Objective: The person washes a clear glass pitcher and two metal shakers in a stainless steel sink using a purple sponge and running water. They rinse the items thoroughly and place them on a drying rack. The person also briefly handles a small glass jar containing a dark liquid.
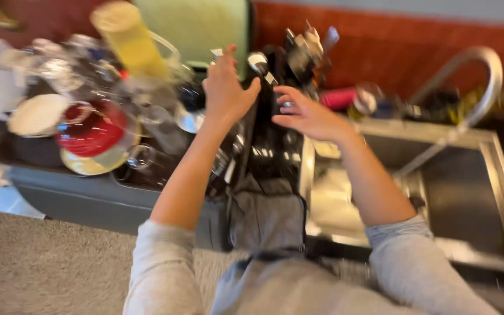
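Right at the middle of the blurred view stands a dark utensil holder (275,140), packed with cutlery and kitchen tools whose metal ends (307,44) stick up above it. It sits at the near right corner of a grey plastic dish-drying rack (88,195), just beside the left wall of a stainless steel sink (497,192). Both hands are raised over it. The left hand (226,87) has its fingers spread and curved, the thumb pointing right, and it hovers at the holder's upper left edge; whether it touches anything I cannot tell through the blur. The right hand (307,114) lies flat and loosely open, fingers pointing left, against the holder's upper right side, and holds nothing that shows. Grey sleeves (164,268) are pushed up on both forearms.

Left of the holder the rack is crowded: a red bowl (91,131) resting in a pale dish, a white plate (36,114) further left, clear glasses and shiny metal pieces between them, and a tall yellow tumbler (129,38) tilted at the back. A pale green board (199,26) leans behind the hands. A grey cloth (266,213) hangs below the holder over the table edge. A curved metal tap (473,76) arches over the sink, with a pink item (338,98) near it along the red-brown wall.
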